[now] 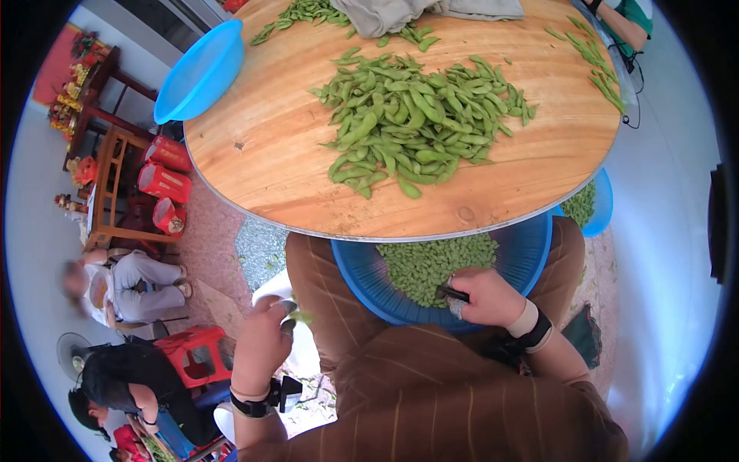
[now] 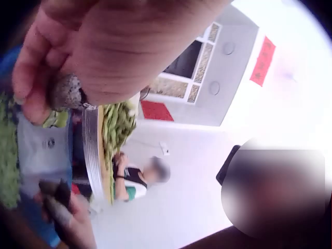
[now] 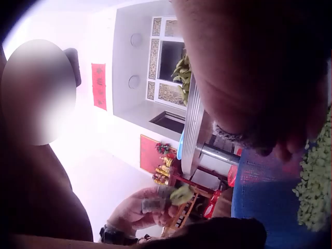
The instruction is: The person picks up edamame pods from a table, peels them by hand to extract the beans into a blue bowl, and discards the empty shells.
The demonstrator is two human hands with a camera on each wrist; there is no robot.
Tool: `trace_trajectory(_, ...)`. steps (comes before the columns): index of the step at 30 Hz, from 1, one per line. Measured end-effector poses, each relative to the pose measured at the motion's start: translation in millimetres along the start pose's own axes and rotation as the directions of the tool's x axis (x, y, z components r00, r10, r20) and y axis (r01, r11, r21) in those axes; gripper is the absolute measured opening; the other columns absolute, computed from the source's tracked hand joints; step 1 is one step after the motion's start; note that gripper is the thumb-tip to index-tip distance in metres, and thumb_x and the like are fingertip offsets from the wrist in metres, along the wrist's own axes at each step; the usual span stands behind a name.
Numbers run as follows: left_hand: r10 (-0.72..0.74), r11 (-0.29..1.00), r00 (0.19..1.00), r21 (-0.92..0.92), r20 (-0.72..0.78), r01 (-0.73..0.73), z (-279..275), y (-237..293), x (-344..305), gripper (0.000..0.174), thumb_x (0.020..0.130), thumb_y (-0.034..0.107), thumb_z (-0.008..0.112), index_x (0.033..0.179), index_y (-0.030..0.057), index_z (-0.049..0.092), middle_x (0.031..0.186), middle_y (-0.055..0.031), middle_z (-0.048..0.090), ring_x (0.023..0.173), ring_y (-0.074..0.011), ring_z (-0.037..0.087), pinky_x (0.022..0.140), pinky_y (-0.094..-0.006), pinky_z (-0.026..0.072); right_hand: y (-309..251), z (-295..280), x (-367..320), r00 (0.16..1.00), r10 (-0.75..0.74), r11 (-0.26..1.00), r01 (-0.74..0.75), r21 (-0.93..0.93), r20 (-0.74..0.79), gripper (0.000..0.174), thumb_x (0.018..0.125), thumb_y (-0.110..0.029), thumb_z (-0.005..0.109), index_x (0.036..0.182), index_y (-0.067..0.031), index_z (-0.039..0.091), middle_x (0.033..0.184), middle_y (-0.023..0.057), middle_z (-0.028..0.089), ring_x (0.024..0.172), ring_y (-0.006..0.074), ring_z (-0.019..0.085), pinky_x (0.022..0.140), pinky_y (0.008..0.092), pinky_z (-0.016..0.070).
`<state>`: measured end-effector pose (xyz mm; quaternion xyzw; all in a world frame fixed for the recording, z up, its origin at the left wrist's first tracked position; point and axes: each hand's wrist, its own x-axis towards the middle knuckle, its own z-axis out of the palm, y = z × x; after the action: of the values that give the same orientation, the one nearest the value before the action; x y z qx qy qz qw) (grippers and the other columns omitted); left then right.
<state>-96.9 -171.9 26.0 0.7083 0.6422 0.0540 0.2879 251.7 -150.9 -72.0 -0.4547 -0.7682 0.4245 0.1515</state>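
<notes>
My left hand (image 1: 262, 346), grey coverings on its fingertips, pinches a green soybean pod (image 3: 181, 195) left of the blue basket. In the left wrist view, part of that pod shows below the thumb and fingers. The blue basket (image 1: 354, 281) sits between my knees, under the table edge, with pale green shelled soybeans (image 1: 431, 266) in it. Over its right side hangs my right hand (image 1: 493, 296), fingers loosely bent, grey and black coverings on the tips. No bean shows between them. A heap of unshelled pods (image 1: 416, 115) lies on the table ahead.
The round wooden table (image 1: 269, 177) has a metal-edged rim close above the basket. A blue bowl (image 1: 204, 73) leans at its left edge. Another blue container (image 1: 600, 204) with green contents stands right of my knee. A red stool (image 1: 196, 354) and seated people are at left.
</notes>
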Motion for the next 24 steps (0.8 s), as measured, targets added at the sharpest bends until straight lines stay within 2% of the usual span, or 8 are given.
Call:
trace_trajectory(2, 0.145, 0.86, 0.963, 0.511, -0.227, -0.009, -3.6, 3.6, -5.2, 0.023, 0.076, -0.003, 0.061, 0.098, 0.0011, 0.065, 0.097, -0.0188, 0.063, 0.086, -0.0349, 0.062, 0.073, -0.0383, 0.0516, 5.7, 8.1, 5.1, 0.935, -0.317, 0.947, 0.321, 0.001, -0.157, 0.018, 0.068, -0.01, 0.06, 0.082, 0.0011, 0.056, 0.086, 0.0205, 0.06, 0.082, 0.0389, 0.058, 0.071, 0.0449, 0.0476)
trace_trajectory(3, 0.141, 0.86, 0.963, 0.51, -0.232, -0.003, -5.2, 13.0, -0.5, 0.023, 0.076, -0.003, 0.061, 0.098, 0.0011, 0.065, 0.097, -0.0188, 0.063, 0.086, -0.0349, 0.062, 0.073, -0.0383, 0.0516, 3.9, 8.4, 5.5, 0.934, -0.322, 0.945, 0.326, 0.0, -0.153, 0.018, 0.068, -0.01, 0.06, 0.082, 0.0011, 0.056, 0.086, 0.0205, 0.06, 0.082, 0.0389, 0.058, 0.071, 0.0449, 0.0476)
trace_trajectory(5, 0.232, 0.959, 0.918, 0.233, -0.323, -0.16, -5.6, 47.9, 28.1, 0.025, 0.071, -0.003, 0.064, 0.096, 0.0016, 0.064, 0.101, -0.0187, 0.063, 0.089, -0.038, 0.061, 0.075, -0.0403, 0.0513, -2.1, 6.7, 4.0, 0.977, -0.197, 0.977, 0.203, 0.067, -0.079, 0.019, 0.066, -0.008, 0.059, 0.081, 0.0018, 0.054, 0.088, 0.0202, 0.058, 0.085, 0.0404, 0.056, 0.073, 0.0463, 0.0468)
trace_trajectory(9, 0.603, 0.795, 0.664, 0.266, -0.441, -0.545, 12.7, 104.7, 83.6, 0.022, 0.065, -0.005, 0.061, 0.086, -0.0015, 0.06, 0.099, -0.0168, 0.06, 0.085, -0.0364, 0.059, 0.073, -0.0406, 0.0501, -12.4, -1.7, -4.4, 0.998, -0.051, 0.998, 0.051, -0.03, 0.027, 0.02, 0.067, -0.007, 0.058, 0.084, 0.0013, 0.053, 0.083, 0.0203, 0.057, 0.082, 0.0407, 0.056, 0.072, 0.046, 0.0466)
trace_trajectory(13, 0.662, 0.749, 0.645, 0.331, -0.382, -0.574, 29.6, 121.9, 121.0, 0.023, 0.066, -0.005, 0.059, 0.089, -0.0023, 0.058, 0.098, -0.0168, 0.057, 0.086, -0.0362, 0.057, 0.073, -0.0417, 0.0494, -11.6, -2.7, -16.3, 0.998, 0.017, 0.999, -0.019, -0.038, -0.063, 0.018, 0.068, -0.006, 0.059, 0.083, 0.001, 0.053, 0.078, 0.0207, 0.055, 0.078, 0.0413, 0.056, 0.069, 0.0459, 0.046)
trace_trajectory(15, 0.618, 0.784, 0.719, 0.308, -0.317, -0.539, 31.6, 124.6, 124.6, 0.028, 0.066, -0.005, 0.058, 0.095, -0.0017, 0.058, 0.1, -0.0174, 0.055, 0.089, -0.0362, 0.056, 0.074, -0.0415, 0.0491, -9.6, -1.8, -19.5, 0.994, 0.04, 0.999, -0.043, -0.029, -0.099, 0.017, 0.069, -0.006, 0.059, 0.083, 0.0009, 0.053, 0.077, 0.0211, 0.055, 0.076, 0.0415, 0.056, 0.068, 0.0455, 0.0458)
trace_trajectory(21, 0.596, 0.803, 0.736, 0.226, -0.321, -0.552, 38.4, 123.6, 102.0, 0.035, 0.067, -0.005, 0.058, 0.101, -0.0016, 0.057, 0.102, -0.0184, 0.055, 0.089, -0.0374, 0.055, 0.074, -0.0433, 0.0485, -18.1, -3.8, -12.9, 0.975, 0.14, 0.984, -0.118, 0.136, -0.171, 0.017, 0.083, -0.015, 0.061, 0.084, 0.0008, 0.054, 0.073, 0.0225, 0.057, 0.067, 0.0422, 0.056, 0.058, 0.0405, 0.0456)
trace_trajectory(24, 0.572, 0.82, 0.744, 0.227, -0.346, -0.525, 41.6, 123.8, 89.9, 0.034, 0.07, -0.003, 0.062, 0.103, -0.001, 0.057, 0.096, -0.0169, 0.057, 0.083, -0.0345, 0.057, 0.071, -0.0399, 0.0496, -21.9, -3.8, -8.0, 0.961, 0.077, 0.979, -0.022, 0.204, -0.267, 0.013, 0.087, -0.013, 0.057, 0.087, -0.0006, 0.055, 0.072, 0.0173, 0.061, 0.062, 0.0343, 0.06, 0.056, 0.0358, 0.0473)
